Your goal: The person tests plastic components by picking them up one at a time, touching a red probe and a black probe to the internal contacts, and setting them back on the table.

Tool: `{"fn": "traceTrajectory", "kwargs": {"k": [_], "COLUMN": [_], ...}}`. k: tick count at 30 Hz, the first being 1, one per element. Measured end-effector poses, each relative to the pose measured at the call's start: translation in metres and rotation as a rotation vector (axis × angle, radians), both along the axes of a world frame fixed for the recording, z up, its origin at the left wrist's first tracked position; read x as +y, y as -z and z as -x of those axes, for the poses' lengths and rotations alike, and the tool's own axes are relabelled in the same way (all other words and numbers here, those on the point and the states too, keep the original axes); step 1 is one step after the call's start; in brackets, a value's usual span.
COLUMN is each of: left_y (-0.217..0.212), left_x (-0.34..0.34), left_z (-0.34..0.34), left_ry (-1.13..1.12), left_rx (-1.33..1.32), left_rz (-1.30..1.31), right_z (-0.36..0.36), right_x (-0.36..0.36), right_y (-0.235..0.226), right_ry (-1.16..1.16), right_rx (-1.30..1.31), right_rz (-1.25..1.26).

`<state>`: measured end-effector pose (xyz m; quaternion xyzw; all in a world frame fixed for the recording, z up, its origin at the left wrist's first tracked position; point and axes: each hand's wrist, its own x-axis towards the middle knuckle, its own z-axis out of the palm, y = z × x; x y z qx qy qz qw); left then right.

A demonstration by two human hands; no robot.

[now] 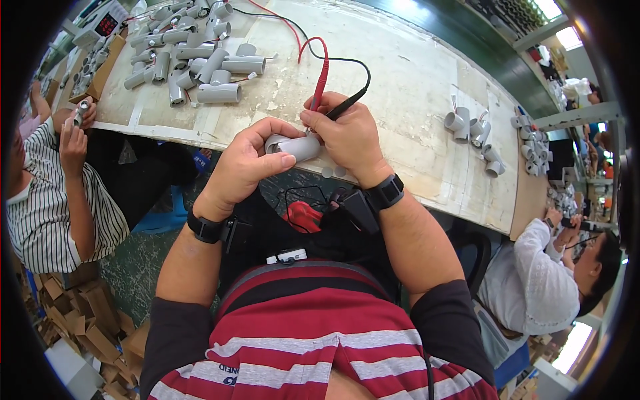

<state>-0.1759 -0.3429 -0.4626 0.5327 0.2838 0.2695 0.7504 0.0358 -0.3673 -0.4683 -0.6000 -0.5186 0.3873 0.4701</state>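
My left hand (248, 163) grips a short grey plastic pipe fitting (295, 147) at the near edge of the worktable (400, 87). My right hand (347, 137) pinches a red test probe (319, 85) and a black test probe (347, 105) together, their tips pressed down at the fitting's end. The probes' red and black leads run back across the table toward the far left. Both wrists wear black bands.
A heap of grey pipe fittings (193, 57) lies at the table's far left, beside a meter (101, 25) with a red display. Several more fittings (473, 130) sit at the right. A person in a striped shirt (47, 200) sits left, one in white (533, 280) right.
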Motion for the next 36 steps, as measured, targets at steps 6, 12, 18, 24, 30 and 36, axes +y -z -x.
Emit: {"fn": "traceTrajectory", "kwargs": {"k": [6,12,18,24,30,36], "left_y": [0.003,0.006,0.003,0.003,0.010,0.014], "left_x": [0.001,0.002,0.001,-0.001,0.001,0.004], "left_z": [0.000,0.000,-0.001,0.001,-0.002,0.003], "left_ry": [-0.011,-0.033,-0.027,-0.050,-0.053,0.004], "left_rx": [0.004,0.001,0.023,0.032,0.011,0.021], "left_rz": [-0.015,-0.017,-0.008,-0.030,-0.001,0.000], "right_z": [-0.001,-0.001,-0.002,0.001,0.000,0.003], "right_x": [0.001,0.001,0.001,0.001,-0.001,0.001], "right_y": [0.000,-0.001,0.004,0.006,0.003,0.006], "right_ry": [-0.010,-0.016,-0.025,-0.021,-0.024,-0.019], "right_rx": [0.019,0.029,0.080,0.044,0.097,0.175], "right_rz": [-0.008,-0.007,-0.010,-0.009,0.014,0.015]}}
